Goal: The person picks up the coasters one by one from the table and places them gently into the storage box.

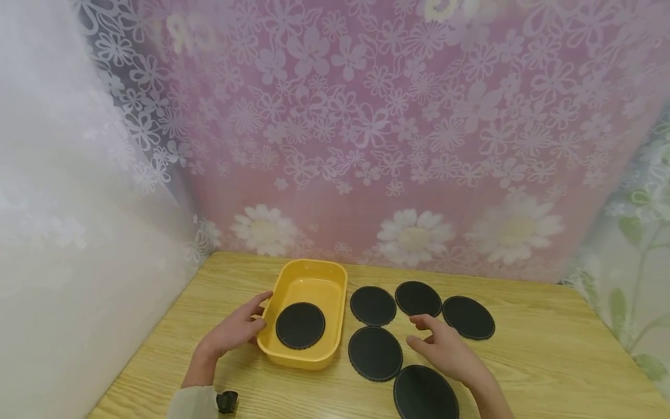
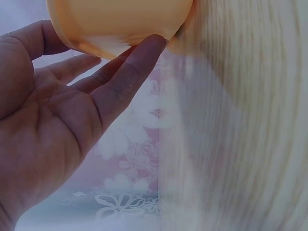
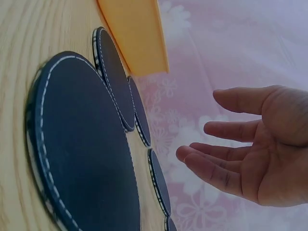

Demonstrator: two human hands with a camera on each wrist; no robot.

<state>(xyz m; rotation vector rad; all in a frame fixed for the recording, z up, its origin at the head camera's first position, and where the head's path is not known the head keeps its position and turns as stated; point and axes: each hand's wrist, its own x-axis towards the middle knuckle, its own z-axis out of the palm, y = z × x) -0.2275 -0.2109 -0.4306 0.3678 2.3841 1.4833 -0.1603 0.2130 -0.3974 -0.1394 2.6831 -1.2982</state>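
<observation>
A yellow plastic tray [image 1: 337, 326] stands on the table with one round black coaster [image 1: 300, 326] lying inside it. At the tray's left side is my left hand [image 1: 235, 329], its extended fingers and thumb touching the outer wall near the rim. The left wrist view shows those fingertips [image 2: 153, 44] against the tray wall [image 2: 120, 21]. My right hand [image 1: 442, 348] hovers over the loose coasters with fingers relaxed and nothing in them. Several black coasters [image 1: 375, 353] with pale edge stitching lie flat right of the tray. The closest in the right wrist view is a large coaster [image 3: 86, 144].
The wood-grain table [image 1: 549, 349] extends to the right of the coasters. A pink floral curtain [image 1: 366, 145] hangs along its back edge, and a whitish curtain [image 1: 94, 233] along the left. A small black object [image 1: 227, 401] sits beside the left sleeve [image 1: 193, 402].
</observation>
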